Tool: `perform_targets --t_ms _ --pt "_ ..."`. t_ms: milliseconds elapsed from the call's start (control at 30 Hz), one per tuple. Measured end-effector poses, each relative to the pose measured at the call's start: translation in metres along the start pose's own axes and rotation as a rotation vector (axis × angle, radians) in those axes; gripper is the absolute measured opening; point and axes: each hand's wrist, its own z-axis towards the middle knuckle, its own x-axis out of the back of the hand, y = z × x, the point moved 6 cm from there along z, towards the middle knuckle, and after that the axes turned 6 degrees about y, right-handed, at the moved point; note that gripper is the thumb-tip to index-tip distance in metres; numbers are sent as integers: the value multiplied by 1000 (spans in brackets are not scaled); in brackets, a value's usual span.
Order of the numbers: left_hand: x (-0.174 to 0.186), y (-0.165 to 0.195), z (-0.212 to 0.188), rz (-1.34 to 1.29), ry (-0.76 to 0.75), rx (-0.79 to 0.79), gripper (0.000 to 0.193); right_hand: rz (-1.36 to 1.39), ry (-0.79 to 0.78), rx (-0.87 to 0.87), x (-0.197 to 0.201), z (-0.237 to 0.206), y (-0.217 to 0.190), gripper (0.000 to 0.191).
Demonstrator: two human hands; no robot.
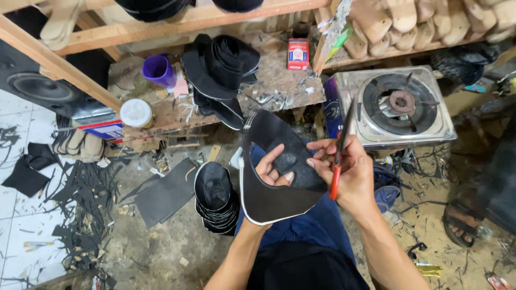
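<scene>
2 bare hands work over the person's lap, which is covered by blue trousers (317,223). The left hand (271,172) holds a black shoe-upper piece (279,161) with a pale edge, its fingers curled up through the piece from below and the thumb pressed on top. The right hand (349,169) is closed round red-handled scissors (338,161), blades pointing up beside the piece's right edge; whether the blades are parted I cannot tell.

Judging from the scene, trimming is well under way: 1 stack of similar black cut pieces (215,196) sits on the floor just left of the knee, and another heap of black pieces (220,75) lies on the wooden workbench (279,80) near its middle. Which heap is finished I cannot tell.

The bench is rough and littered with scraps; a purple cup (158,69) and a white-lidded jar (136,113) stand toward its left end, and a small red box (298,53) stands near its back edge. A single-burner gas stove (400,104) sits just right of the bench. Wooden shoe lasts (424,21) fill a shelf above. A loudspeaker (37,86) stands at far left. The concrete floor (172,241) is strewn with black offcuts, and a sandalled foot (462,223) shows at the right.
</scene>
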Motion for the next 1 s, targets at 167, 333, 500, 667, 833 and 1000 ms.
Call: perform_targets --t_ms 167,333,500,667,833,1000 --pt "2 1 -1 -119 -8 -5 66 3 -21 -38 -1 -1 6 39" --pt "-6 10 2 -55 -35 -10 62 51 -20 -55 2 1 6 38" --pt "-6 26 -1 563 10 -148 52 18 -5 -22 5 4 -1 39" --pt "1 0 9 150 7 -225 41 51 -1 -32 7 -3 -4 41" --pt "23 -29 13 383 136 -345 55 73 -36 -87 9 -7 -7 40" --pt "13 -20 7 257 19 -288 48 -55 -22 -133 8 -9 -10 39"
